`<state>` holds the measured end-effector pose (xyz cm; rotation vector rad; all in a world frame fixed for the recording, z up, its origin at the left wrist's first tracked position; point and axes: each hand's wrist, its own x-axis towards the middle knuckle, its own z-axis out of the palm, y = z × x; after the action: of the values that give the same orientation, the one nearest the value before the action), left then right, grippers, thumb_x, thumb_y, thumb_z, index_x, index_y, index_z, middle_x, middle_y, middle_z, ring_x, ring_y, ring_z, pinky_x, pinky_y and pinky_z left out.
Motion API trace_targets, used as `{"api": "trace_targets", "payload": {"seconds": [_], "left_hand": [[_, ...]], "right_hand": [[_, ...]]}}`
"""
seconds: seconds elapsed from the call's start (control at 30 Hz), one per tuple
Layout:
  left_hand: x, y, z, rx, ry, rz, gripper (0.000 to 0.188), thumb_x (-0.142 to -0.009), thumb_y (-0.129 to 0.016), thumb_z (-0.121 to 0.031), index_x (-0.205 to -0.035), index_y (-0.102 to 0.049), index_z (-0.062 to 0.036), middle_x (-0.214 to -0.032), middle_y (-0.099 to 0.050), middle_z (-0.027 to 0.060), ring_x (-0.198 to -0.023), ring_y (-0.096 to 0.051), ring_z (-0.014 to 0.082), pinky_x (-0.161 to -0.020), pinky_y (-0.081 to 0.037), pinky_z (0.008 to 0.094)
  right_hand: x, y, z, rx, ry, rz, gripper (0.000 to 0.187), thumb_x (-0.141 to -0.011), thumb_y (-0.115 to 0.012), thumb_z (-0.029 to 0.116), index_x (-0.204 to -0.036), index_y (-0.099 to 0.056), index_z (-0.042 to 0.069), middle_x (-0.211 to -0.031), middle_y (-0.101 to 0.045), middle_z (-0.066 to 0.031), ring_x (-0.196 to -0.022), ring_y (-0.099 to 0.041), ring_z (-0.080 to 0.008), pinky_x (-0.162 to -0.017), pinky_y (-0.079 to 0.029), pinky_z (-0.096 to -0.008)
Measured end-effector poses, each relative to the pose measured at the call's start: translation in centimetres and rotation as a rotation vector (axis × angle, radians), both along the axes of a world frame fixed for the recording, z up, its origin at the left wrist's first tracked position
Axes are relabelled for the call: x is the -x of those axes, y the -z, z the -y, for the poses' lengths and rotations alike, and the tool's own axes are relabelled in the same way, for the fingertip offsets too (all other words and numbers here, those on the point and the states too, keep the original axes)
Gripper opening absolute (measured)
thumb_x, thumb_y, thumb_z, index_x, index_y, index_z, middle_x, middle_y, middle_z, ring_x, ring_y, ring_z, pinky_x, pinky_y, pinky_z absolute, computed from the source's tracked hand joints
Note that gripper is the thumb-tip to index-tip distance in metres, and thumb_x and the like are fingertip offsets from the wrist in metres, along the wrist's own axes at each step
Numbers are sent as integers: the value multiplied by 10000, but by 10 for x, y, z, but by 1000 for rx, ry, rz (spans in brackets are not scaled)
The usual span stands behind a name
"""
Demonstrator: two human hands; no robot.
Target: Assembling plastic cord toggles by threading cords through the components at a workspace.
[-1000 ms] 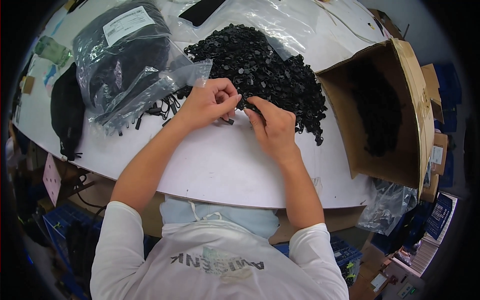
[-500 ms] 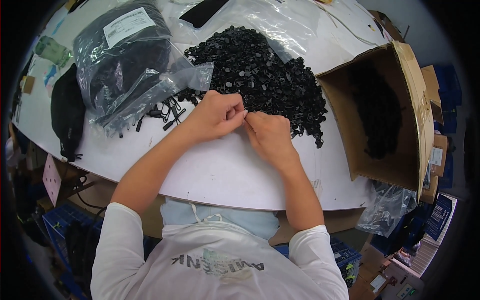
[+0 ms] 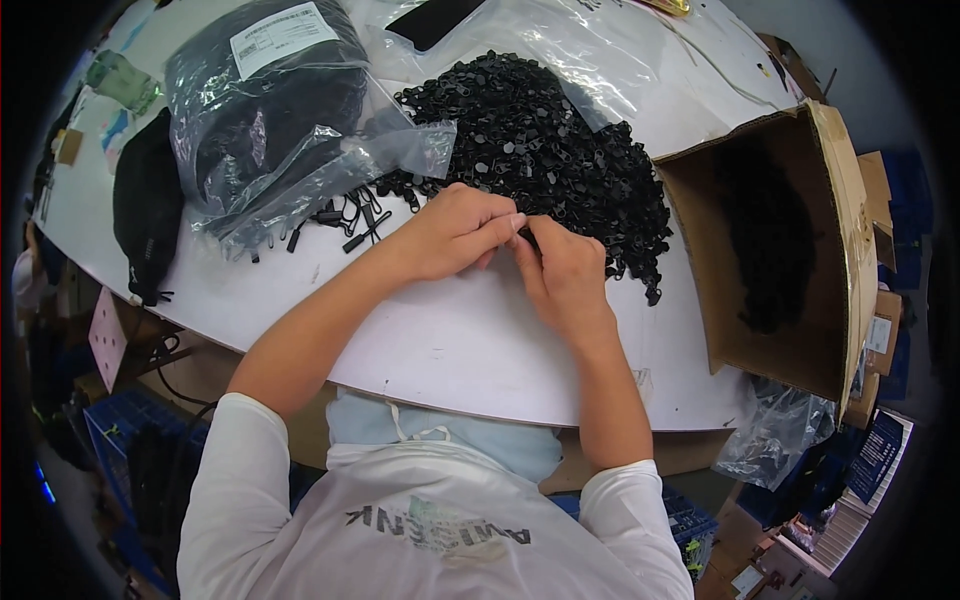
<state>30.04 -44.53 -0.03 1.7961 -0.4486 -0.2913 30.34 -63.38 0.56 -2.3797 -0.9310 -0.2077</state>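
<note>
My left hand (image 3: 455, 232) and my right hand (image 3: 568, 268) meet fingertip to fingertip over the near edge of a big pile of small black plastic parts (image 3: 540, 150). Both are closed in a pinch, the left thumb stretched toward the right fingertips. Whatever sits between them is too small and covered to make out. Left of my left wrist lie several black cord loops with plastic ends (image 3: 362, 225). Beyond them rests a large clear plastic bag (image 3: 270, 110) with dark contents and a white label, its loose end reaching to the pile.
At the right, an open cardboard box (image 3: 850, 240) lies on its side with a black mass inside. A dark cloth pouch (image 3: 148, 205) lies at the left, near a clear green-tinted container (image 3: 122, 80). Clear plastic sheeting (image 3: 600, 60) spreads behind the pile. Crumpled plastic (image 3: 775, 435) hangs below the box.
The whole view has shifted slightly, so the table things appear farther right. My hands stay together, but the left thumb is now straighter and the right fingers have tilted a little.
</note>
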Motion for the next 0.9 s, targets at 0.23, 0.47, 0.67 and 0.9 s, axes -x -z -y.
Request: {"api": "trace_targets", "payload": {"seconds": [0.23,0.47,0.67,0.9], "left_hand": [[4,9,3,156,-234,6,188,-893,-576,-103,-725,-562,-19,-593,-538,-37,-517,-482,26,-460,-354,204],[5,9,13,167,-380,-21,162,-876,-618,-103,-756,-605,5,-583,-548,-10,-516,-471,28,-463,-365,210],[0,7,11,418,-168,44,88,-880,-626,-56,-897,-676,15,-824,-605,51,-716,-568,88,-607,-456,201],[4,11,8,514,-124,41,64,-825,-690,-28,-878,-681,6,-869,-609,54,-744,-584,99,-619,-461,208]], "right_hand": [[-2,4,1,-121,-105,45,127,-769,-676,89,-774,-560,38,-636,-555,-84,-523,-567,-248,-463,-431,-345],[-2,4,0,-171,-145,-3,161,-779,-692,91,-729,-552,32,-605,-529,-88,-474,-520,-251,-447,-401,-344],[-1,1,1,-215,-108,-89,235,-820,-683,159,-699,-519,41,-609,-540,-96,-500,-546,-271,-447,-411,-361],[0,0,1,-311,-240,-75,212,-789,-695,117,-702,-522,30,-575,-510,-91,-457,-515,-261,-424,-392,-346]]}}
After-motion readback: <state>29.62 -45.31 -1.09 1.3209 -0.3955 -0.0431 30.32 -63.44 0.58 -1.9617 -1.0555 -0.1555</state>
